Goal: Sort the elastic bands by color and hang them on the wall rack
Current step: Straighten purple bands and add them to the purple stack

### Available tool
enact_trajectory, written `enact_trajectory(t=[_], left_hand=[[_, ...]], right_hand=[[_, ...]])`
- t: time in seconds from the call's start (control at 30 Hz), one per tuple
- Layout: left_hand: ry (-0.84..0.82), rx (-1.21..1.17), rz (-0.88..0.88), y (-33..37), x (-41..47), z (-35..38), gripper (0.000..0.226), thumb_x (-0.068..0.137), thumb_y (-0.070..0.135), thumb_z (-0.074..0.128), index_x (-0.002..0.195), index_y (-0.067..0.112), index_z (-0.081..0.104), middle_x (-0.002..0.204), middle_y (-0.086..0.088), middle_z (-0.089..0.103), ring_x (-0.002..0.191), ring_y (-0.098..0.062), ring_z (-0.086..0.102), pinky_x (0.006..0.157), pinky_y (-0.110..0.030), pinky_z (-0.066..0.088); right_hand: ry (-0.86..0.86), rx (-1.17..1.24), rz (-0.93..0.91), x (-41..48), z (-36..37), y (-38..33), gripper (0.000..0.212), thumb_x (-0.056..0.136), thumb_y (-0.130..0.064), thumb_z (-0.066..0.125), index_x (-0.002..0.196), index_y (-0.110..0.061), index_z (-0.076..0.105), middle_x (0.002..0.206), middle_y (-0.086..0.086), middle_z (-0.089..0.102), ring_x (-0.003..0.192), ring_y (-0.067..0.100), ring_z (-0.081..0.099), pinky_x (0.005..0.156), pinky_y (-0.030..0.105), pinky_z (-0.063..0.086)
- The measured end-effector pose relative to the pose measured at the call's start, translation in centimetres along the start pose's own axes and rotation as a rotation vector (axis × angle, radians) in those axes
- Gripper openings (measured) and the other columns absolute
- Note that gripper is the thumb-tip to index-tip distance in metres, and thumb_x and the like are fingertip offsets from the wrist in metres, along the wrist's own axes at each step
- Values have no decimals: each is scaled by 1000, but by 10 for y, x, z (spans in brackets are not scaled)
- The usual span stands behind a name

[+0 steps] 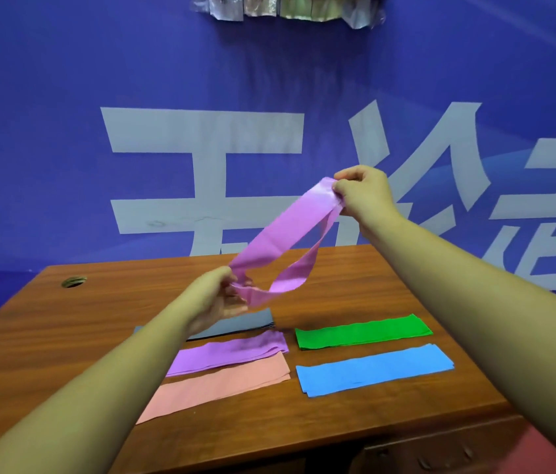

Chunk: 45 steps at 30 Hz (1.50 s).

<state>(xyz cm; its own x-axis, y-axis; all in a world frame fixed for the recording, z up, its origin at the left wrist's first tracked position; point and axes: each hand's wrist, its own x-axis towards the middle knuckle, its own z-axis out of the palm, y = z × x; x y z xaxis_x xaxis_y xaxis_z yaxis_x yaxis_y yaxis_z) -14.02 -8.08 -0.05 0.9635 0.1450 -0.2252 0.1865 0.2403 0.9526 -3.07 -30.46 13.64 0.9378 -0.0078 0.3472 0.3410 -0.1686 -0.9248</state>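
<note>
purple elastic band (pixel 280 230), pinched at both ends and held in the air above the wooden table (pixel 338 278). upper end clamped between thumb and curled fingers of right hand (pixel 362 193), high in front of the wall. lower end gripped by left hand (pixel 216 299), fingers curled round the fold, lower down and nearer the table. slung slantwise between the 2 hands as an open loop, upper strand fairly taut, lower strand sagging and twisted. touching nothing but the hands.

below, on the table, 5 flat stacks of bands in 2 columns. under left hand, a dark grey stack (pixel 235 325), partly hidden by the wrist. just in front of it, a purple stack (pixel 232 350), same colour as the held band. nearest in that column, a salmon-pink stack (pixel 218 388), right against the purple one's near edge. to the right and apart from these, a green stack (pixel 362 331) and, nearer, a blue stack (pixel 372 369), with a strip of bare wood between the 2.

further out: round cable hole (pixel 74 281) near the table's far left corner. drawer front (pixel 440 449) below the near right edge. pink floor (pixel 550 449) at lower right. behind the table, blue wall banner (pixel 64 97) with large pale characters. at the very top edge, a row of shiny crinkled things (pixel 283 8) on the wall, cut off by the frame and too unclear to name.
</note>
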Motion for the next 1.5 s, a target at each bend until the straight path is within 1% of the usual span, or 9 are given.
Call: enact_trajectory(t=[0.17,0.33,0.57,0.7,0.87,1.03,1.1,1.23,1.5], left_hand=[[22,-149,100,24,-5,-9,15,83,31,61,79,17,57,61,3,50,56,-13,50,65,-31,41],[-252,-178,199,51,-19,-4,42,54,30,92,84,16,67,74,0,57,66,-14,50,71,-27,43],[-365,-132,355,82,-33,32,31,87,5,56,117,-1,59,79,-5,67,69,-12,62,69,-25,53],[-286,-102,403,94,-32,52,34,87,7,60,120,-1,61,91,-8,70,76,-15,66,74,-27,55],[-251,17,432,102,-29,69,26,91,3,58,117,2,63,90,-5,73,76,-14,69,68,-25,56],[-287,115,434,102,-27,73,27,89,3,60,115,8,65,97,-3,73,83,-13,68,75,-23,57],[-279,152,433,100,-29,70,25,90,0,59,112,9,66,92,-1,73,78,-10,68,68,-20,55],[-278,238,429,98,-28,58,30,86,-3,63,115,6,66,101,-7,72,89,-17,67,76,-26,57],[-181,773,438,96,-29,45,12,83,10,65,95,13,64,88,-9,69,79,-17,60,79,-40,51]], right_hand=[[2,-183,116,2,-6,40,21,79,2,49,80,-12,65,82,4,63,77,28,63,70,46,59],[-16,-331,221,-3,-8,70,18,80,3,46,77,1,63,72,15,62,69,36,66,65,47,59],[-114,-381,319,-6,-2,78,11,83,2,53,83,2,63,76,17,64,68,30,64,71,40,57],[-143,-579,92,-12,0,71,21,85,-8,54,96,2,69,83,20,65,74,23,58,70,39,51],[-533,84,-86,-31,6,21,27,97,-22,53,121,-18,64,117,2,69,109,16,64,94,33,48],[-835,256,18,-38,5,7,39,101,-33,39,111,-11,70,98,8,70,91,20,64,86,35,48],[-814,244,-9,-35,6,9,39,95,-33,47,106,1,65,95,15,62,87,25,58,81,36,46],[-764,286,-3,-32,4,13,14,90,-13,58,76,-10,60,71,5,55,66,17,52,64,29,42],[-562,180,-103,-31,8,10,7,76,-17,65,72,-13,61,74,11,53,72,24,49,63,32,42]])
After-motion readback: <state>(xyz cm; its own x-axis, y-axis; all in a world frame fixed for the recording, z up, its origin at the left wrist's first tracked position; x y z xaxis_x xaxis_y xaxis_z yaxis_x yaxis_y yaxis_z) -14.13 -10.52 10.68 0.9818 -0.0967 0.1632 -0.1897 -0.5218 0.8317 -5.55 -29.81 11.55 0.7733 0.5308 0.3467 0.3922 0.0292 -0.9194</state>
